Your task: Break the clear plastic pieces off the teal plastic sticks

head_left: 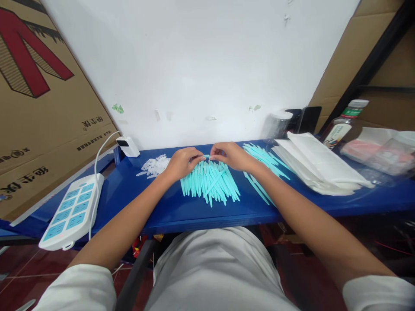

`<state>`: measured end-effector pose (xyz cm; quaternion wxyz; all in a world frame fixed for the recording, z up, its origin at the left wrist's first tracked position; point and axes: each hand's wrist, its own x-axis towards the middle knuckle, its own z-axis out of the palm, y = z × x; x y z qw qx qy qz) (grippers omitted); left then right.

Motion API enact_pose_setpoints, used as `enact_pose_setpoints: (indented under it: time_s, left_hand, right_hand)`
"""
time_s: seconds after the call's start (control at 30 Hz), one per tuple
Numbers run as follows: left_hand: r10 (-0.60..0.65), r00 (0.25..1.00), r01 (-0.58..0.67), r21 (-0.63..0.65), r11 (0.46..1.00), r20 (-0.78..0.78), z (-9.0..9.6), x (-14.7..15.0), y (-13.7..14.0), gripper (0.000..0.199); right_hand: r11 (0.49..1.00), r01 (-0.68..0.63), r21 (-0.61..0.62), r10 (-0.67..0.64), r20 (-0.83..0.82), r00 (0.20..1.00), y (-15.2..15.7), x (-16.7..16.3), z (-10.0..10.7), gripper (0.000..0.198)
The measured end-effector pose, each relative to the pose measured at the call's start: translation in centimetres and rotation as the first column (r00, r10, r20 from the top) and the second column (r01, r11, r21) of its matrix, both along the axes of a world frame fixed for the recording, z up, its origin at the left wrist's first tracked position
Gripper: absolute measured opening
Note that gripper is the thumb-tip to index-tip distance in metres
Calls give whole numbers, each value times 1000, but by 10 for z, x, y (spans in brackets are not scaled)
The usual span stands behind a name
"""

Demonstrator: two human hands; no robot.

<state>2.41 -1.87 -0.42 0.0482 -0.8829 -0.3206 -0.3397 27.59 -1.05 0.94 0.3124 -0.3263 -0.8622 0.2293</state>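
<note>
My left hand [184, 163] and my right hand [231, 155] meet above the middle of the blue table, fingertips pinched. Between them lies a small slim turquoise plastic stick [206, 156], each hand at one end, mostly covered by the fingers. Just below is a heap of similar turquoise tapered sticks [210, 183], several with paler tips at the far end. Left of my left hand sits a small pile of translucent white caps or sleeves [155, 166]. More turquoise sticks [264, 157] lie beyond my right wrist, partly hidden by the forearm.
A white power strip [69, 209] and a small white device [128, 147] are at the left, joined by a cable. White paper bags [319, 162], a clear jar [279, 125], a bottle [345, 121] and pink packages [382, 151] stand right. A white wall [201, 73] closes the back.
</note>
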Motion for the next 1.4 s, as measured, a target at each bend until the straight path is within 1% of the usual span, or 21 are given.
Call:
enact_pose_setpoints:
  time_s: [0.17, 0.23, 0.3, 0.37, 0.43, 0.5, 0.57, 0.63, 0.67, 0.7, 0.73, 0.77, 0.8, 0.83, 0.87, 0.93, 1.03, 1.1, 1.17, 1.27, 1.4]
  left_hand:
    - [-18, 999, 20, -43, 999, 47, 2, -3, 4, 28]
    - [-36, 995, 45, -94, 995, 88, 3, -4, 5, 27]
    - [-60, 991, 76, -129, 989, 123, 5, -6, 5, 26]
    - [-85, 987, 100, -112, 989, 134, 5, -6, 4, 25]
    - [-113, 985, 121, -61, 991, 130, 5, -4, 2, 25]
    - [-129, 982, 132, -12, 991, 136, 3, -1, 1, 26]
    - [-112, 980, 110, 22, 994, 165, 2, 1, 0, 26]
    - [-64, 976, 55, 47, 997, 207, 2, 1, -1, 27]
    - [-36, 974, 25, 56, 998, 224, 3, 0, 0, 28]
    - [-11, 972, -4, 62, 998, 235, 4, -2, 0, 28]
    - [13, 971, -30, 65, 997, 239, 4, -4, 1, 29]
    - [40, 970, -58, 67, 996, 239, 5, -7, 3, 30]
    - [71, 968, -90, 71, 993, 240, 6, -9, 4, 31]
    - [103, 964, -126, 76, 989, 246, 6, -11, 6, 33]
    - [136, 956, -161, 79, 984, 259, 6, -13, 7, 34]
    - [189, 936, -218, 69, 974, 297, 6, -16, 10, 35]
    - [225, 915, -252, 39, 967, 336, 6, -16, 10, 35]
    - [233, 913, -259, 35, 965, 336, 5, -15, 10, 35]
    - [233, 919, -259, 39, 965, 319, 5, -14, 9, 36]
    - [228, 930, -253, 52, 966, 289, 4, -12, 8, 37]
    - [243, 933, -264, 46, 963, 264, 5, -11, 6, 38]
  right_hand:
    - [997, 32, -72, -31, 10, 999, 0, 1, -2, 17]
    - [997, 22, -73, -23, -18, 1000, -1, 2, 1, 18]
    - [992, -8, -126, 2, -51, 999, -3, 3, 4, 22]
    - [966, -58, -254, 42, -68, 997, -3, 5, 7, 31]
    - [918, -106, -383, 88, -65, 994, -3, 6, 9, 43]
    - [876, -129, -465, 116, -56, 992, -3, 6, 8, 52]
    - [854, -95, -511, 81, -51, 995, -1, 6, 8, 55]
    - [868, 33, -495, -44, -10, 999, 1, 7, 7, 52]
    - [888, 130, -442, -129, 32, 991, 2, 8, 7, 49]
    - [903, 234, -359, -220, 81, 972, 4, 10, 7, 47]
    - [907, 327, -265, -302, 130, 944, 5, 12, 8, 45]
    - [901, 394, -184, -365, 173, 915, 6, 15, 9, 43]
    - [891, 433, -140, -400, 211, 892, 7, 19, 11, 41]
    - [882, 451, -133, -412, 244, 878, 8, 22, 13, 38]
    - [877, 455, -155, -404, 273, 873, 7, 25, 15, 35]
    - [887, 405, -220, -323, 330, 887, 4, 30, 21, 28]
    - [925, 234, -298, -100, 403, 909, -4, 31, 27, 23]
    - [928, 146, -343, 17, 429, 903, -7, 28, 27, 20]
    - [928, 130, -348, 42, 447, 894, -7, 25, 25, 18]
    - [943, 134, -304, 15, 444, 896, -5, 22, 21, 18]
    - [975, 103, -197, -22, 375, 927, -3, 23, 22, 30]
